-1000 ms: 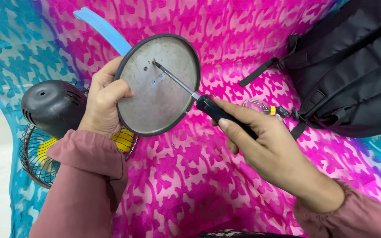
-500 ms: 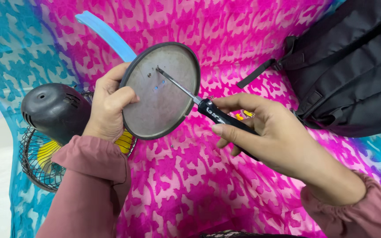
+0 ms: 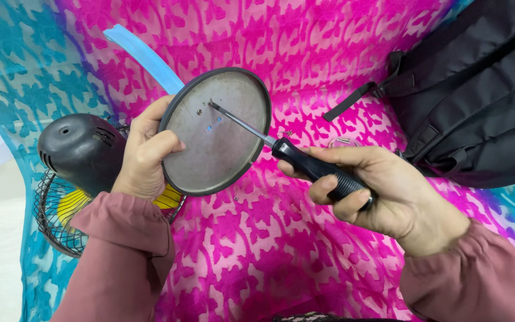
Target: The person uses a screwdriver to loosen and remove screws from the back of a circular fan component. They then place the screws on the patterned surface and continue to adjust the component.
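Observation:
My left hand [image 3: 146,150] grips the left rim of a round grey metal plate [image 3: 216,134] with a dark edge, holding it tilted above the cloth. My right hand [image 3: 382,188] is closed on the black handle of a screwdriver [image 3: 305,162]. The screwdriver's metal tip rests at a small hole near the plate's upper middle, beside a tiny screw. Both arms wear dusty pink sleeves.
A pink and turquoise patterned cloth [image 3: 281,250] covers the surface. A small fan with a black motor housing [image 3: 78,152], wire guard and yellow blades lies at the left. A black backpack [image 3: 478,89] sits at the upper right. A light blue strip [image 3: 144,56] lies behind the plate.
The screwdriver handle has dropped lower and my right hand has shifted its grip along it. The tip stays at the same hole. The plate has barely moved.

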